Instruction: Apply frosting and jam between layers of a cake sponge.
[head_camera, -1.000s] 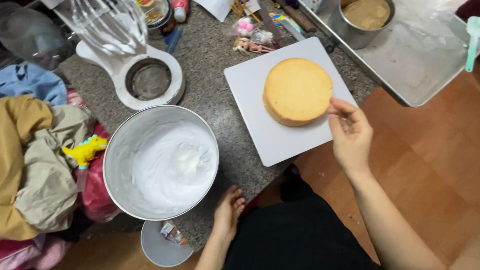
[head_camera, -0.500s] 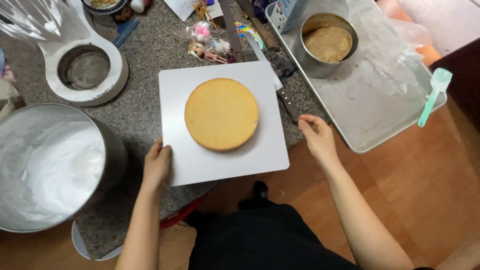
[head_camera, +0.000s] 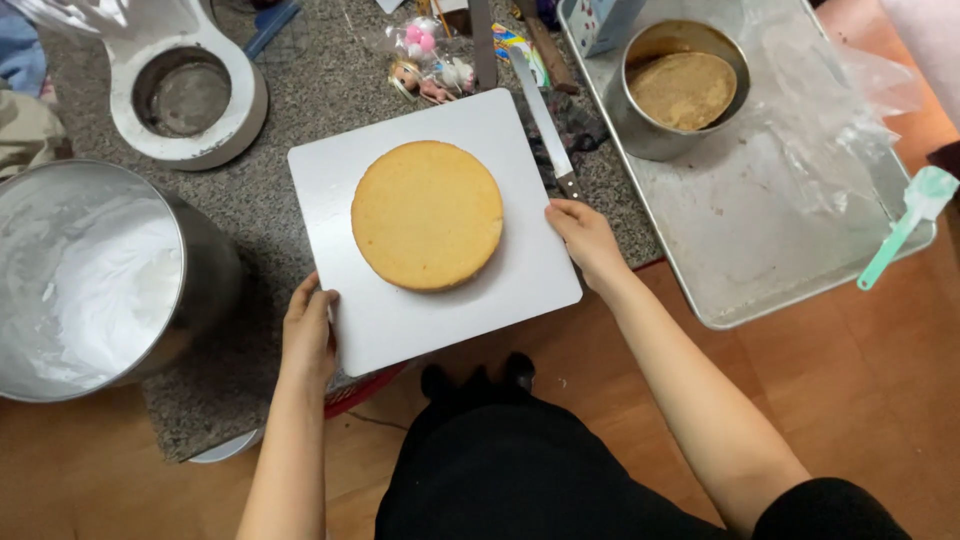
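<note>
On the speckled stone counter (head_camera: 300, 200) a white square board (head_camera: 400, 330) sits with a round yellow sponge cake (head_camera: 427, 214) near its middle. Half a second back the board lay square to the counter edge; now it is turned a little, its near right corner jutting out over the wooden floor (head_camera: 870, 400), and a full second back only the right hand was at it, with the left hand down near the person's lap. So both hands have come onto the board and are swinging or sliding it, the cake riding along untouched.

The left hand (head_camera: 308, 335) grips the board's near left edge, fingers curled around it. The right hand (head_camera: 585, 240) presses on the right edge, fingers bent over the rim; whether the thumb goes under I cannot tell. Neither hand touches the cake.

Just beyond the right hand lies a long flat knife (head_camera: 545, 125), its handle end close to the fingertips. To the left stands a big steel bowl (head_camera: 200, 290) with whipped white cream (head_camera: 90, 280) in it, near the board but apart from it. Behind that is a white mixer base (head_camera: 190, 95). To the right, a metal tray (head_camera: 740, 220) holds a round tin (head_camera: 680, 90) with another cake layer, crumpled plastic wrap (head_camera: 810, 120), and a mint-green spatula (head_camera: 905, 225) at its far corner
</note>
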